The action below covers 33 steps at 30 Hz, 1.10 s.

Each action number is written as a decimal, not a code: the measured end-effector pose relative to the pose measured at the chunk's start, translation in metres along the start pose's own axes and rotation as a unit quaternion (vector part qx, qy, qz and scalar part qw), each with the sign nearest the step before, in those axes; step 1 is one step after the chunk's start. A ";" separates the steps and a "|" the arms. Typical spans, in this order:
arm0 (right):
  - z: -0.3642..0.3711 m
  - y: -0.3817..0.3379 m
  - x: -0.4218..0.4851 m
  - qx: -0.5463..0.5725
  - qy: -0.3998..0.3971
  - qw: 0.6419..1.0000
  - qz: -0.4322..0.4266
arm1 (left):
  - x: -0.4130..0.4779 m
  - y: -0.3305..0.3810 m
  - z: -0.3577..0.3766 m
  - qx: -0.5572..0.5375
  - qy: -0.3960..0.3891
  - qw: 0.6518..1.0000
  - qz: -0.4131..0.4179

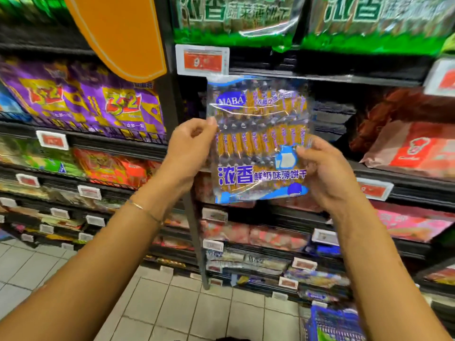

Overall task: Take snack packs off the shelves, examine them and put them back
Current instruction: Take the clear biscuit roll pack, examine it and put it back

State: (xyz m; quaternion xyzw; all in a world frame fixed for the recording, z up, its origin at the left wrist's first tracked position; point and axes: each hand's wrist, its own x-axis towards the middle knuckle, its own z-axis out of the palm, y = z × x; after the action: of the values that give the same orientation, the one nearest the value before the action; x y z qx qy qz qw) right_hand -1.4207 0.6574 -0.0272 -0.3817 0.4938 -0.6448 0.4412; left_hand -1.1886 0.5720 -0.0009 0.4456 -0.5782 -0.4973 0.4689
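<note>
Biscuit pack [259,141] held upright before the shelves [320,77], both hands [189,148] pinching its side edges.

Both bare arms stretch forward and upward, side by side. The left hand [189,153] pinches the snack pack [258,114] at its left edge. The right hand [327,175] grips its right edge, thumb on the front.

Black shelves [118,143] are standing on a tiled floor [172,306], with purple snack bags [98,104] sitting left of the upright post [195,232], green packs [234,23] sitting high to its right, and a red pack [418,151] and pink packs [413,223] lying lower to its right.
</note>
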 end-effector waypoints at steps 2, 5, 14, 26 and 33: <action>0.002 -0.001 0.006 -0.042 0.018 0.999 0.003 | 0.009 -0.001 0.005 0.040 -0.009 0.999 -0.012; 0.004 0.008 0.008 -0.079 0.036 0.996 0.020 | 0.015 -0.012 0.009 0.039 0.011 0.998 -0.043; 0.028 -0.016 0.034 -0.196 0.057 0.977 -0.055 | 0.043 0.013 0.019 0.000 0.091 0.995 0.046; 0.043 -0.005 0.068 -0.247 0.124 0.959 -0.067 | 0.062 0.001 0.030 0.007 0.101 0.990 0.100; 0.038 0.004 0.051 -0.267 0.143 0.946 -0.118 | 0.047 -0.010 0.030 0.054 0.079 0.988 0.121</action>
State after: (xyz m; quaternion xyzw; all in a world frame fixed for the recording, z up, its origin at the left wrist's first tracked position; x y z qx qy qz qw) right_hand -1.4007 0.5968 -0.0196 -0.4445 0.6572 -0.5847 0.1690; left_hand -1.2249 0.5296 -0.0083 0.4352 -0.6150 -0.3682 0.5448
